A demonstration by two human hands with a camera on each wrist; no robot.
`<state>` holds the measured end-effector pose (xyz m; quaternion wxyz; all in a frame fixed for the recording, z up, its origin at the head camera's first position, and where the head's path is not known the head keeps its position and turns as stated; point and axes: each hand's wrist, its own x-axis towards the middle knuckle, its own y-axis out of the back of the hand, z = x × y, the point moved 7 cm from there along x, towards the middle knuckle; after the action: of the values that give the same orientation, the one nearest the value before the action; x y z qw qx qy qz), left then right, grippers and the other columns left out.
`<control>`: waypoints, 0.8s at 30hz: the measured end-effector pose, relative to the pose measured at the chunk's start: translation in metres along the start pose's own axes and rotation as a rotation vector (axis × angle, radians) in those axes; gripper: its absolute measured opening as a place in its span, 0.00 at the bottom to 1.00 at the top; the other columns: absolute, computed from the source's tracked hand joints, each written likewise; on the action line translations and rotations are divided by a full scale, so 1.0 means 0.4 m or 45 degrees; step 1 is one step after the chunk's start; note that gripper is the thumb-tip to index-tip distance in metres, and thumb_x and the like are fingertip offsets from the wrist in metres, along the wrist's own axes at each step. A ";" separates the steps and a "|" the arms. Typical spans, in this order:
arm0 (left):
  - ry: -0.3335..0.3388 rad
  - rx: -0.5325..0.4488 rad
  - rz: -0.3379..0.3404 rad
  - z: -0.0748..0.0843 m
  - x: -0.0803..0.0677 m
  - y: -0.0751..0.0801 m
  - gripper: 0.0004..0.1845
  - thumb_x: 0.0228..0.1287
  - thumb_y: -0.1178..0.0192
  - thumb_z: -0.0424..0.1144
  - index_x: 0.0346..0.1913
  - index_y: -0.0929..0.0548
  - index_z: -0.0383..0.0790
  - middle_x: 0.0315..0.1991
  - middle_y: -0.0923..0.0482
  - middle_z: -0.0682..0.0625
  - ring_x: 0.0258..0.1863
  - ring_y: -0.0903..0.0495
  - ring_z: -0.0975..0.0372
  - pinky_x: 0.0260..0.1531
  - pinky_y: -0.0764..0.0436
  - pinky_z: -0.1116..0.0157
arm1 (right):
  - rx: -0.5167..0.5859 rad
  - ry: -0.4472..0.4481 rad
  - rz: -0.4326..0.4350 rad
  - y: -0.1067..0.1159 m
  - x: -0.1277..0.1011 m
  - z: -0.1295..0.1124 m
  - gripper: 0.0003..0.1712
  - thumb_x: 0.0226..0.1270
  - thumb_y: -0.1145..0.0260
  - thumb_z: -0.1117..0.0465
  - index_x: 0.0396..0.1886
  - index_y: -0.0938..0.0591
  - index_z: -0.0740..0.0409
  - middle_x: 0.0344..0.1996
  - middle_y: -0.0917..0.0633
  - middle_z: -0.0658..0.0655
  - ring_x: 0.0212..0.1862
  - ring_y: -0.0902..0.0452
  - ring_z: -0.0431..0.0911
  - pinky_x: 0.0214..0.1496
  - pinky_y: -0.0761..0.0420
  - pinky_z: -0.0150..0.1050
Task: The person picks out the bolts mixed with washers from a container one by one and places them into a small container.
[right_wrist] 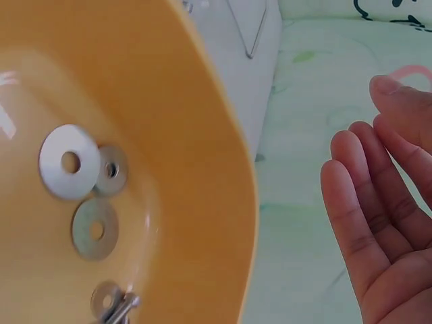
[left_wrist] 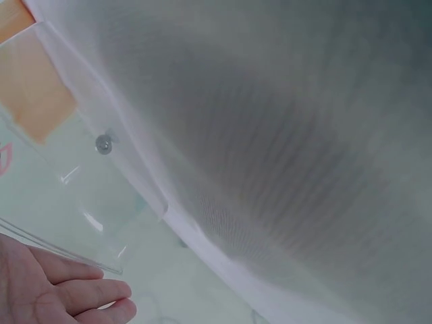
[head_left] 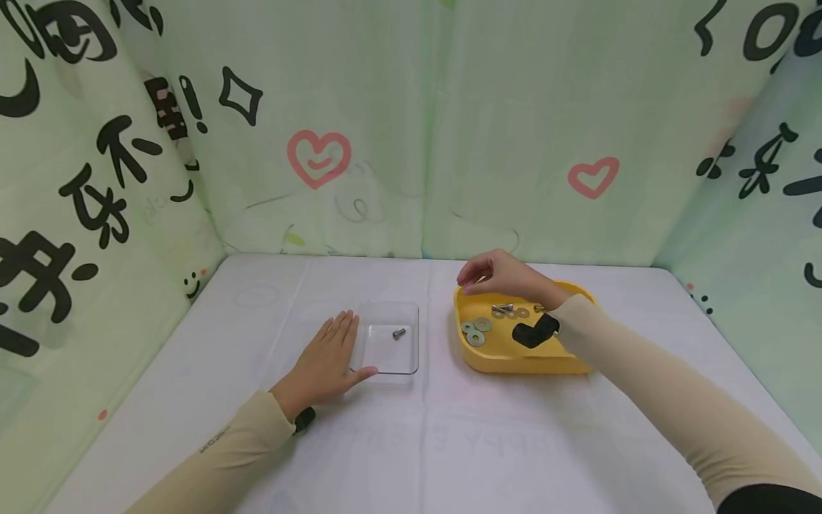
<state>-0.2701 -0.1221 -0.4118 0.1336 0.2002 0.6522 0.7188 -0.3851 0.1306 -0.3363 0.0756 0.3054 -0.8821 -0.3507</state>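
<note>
With fingers straight, my left hand [head_left: 324, 365] rests against the left side of a clear plastic box [head_left: 417, 350], its thumb at the near edge. One small screw [head_left: 399, 333] lies inside the box; the left wrist view shows the screw [left_wrist: 103, 144] through the clear wall. Over the far left rim of a yellow tray [head_left: 526, 365] hovers my right hand [head_left: 504, 275], fingers loosely bent. The right wrist view shows nothing between the fingers and thumb of this right hand [right_wrist: 381, 229]. Flat washers [head_left: 475, 338] and several screws [head_left: 504, 308] lie in the tray.
A white cloth [head_left: 359, 450] covers the table. Pale green curtains [head_left: 385, 86] with printed drawings stand along the back and both sides. The yellow tray sits to the right of the clear box, with a strip of cloth between them.
</note>
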 end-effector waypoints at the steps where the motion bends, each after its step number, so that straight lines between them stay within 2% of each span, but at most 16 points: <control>1: 0.001 -0.003 0.001 0.000 0.000 0.000 0.49 0.64 0.53 0.65 0.70 0.47 0.24 0.72 0.49 0.32 0.73 0.49 0.46 0.73 0.48 0.51 | -0.003 -0.002 0.006 0.004 -0.004 0.006 0.13 0.60 0.33 0.64 0.44 0.18 0.65 0.44 0.16 0.64 0.44 0.20 0.46 0.50 0.19 0.34; 7: -0.008 -0.011 0.011 0.000 -0.001 0.002 0.49 0.64 0.52 0.65 0.70 0.47 0.23 0.72 0.48 0.32 0.73 0.49 0.46 0.73 0.48 0.51 | -0.014 -0.016 0.047 0.028 -0.032 0.036 0.16 0.60 0.32 0.63 0.45 0.19 0.68 0.46 0.17 0.67 0.43 0.20 0.45 0.48 0.19 0.32; 17: 0.000 -0.041 -0.009 -0.003 0.000 -0.003 0.49 0.64 0.52 0.65 0.70 0.47 0.24 0.72 0.49 0.32 0.73 0.50 0.46 0.72 0.48 0.51 | -0.057 -0.094 0.097 0.059 -0.048 0.115 0.15 0.62 0.35 0.65 0.46 0.19 0.68 0.45 0.16 0.66 0.42 0.19 0.42 0.49 0.18 0.36; 24: -0.002 -0.040 -0.011 -0.004 0.000 -0.002 0.49 0.64 0.52 0.64 0.70 0.47 0.24 0.72 0.49 0.32 0.73 0.50 0.46 0.72 0.48 0.51 | -0.064 -0.142 0.104 0.065 -0.050 0.159 0.15 0.62 0.34 0.63 0.47 0.18 0.66 0.45 0.16 0.65 0.45 0.18 0.47 0.49 0.18 0.39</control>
<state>-0.2710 -0.1235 -0.4128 0.1404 0.1960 0.6416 0.7282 -0.4037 0.1936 -0.3645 0.0483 0.2471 -0.8875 -0.3859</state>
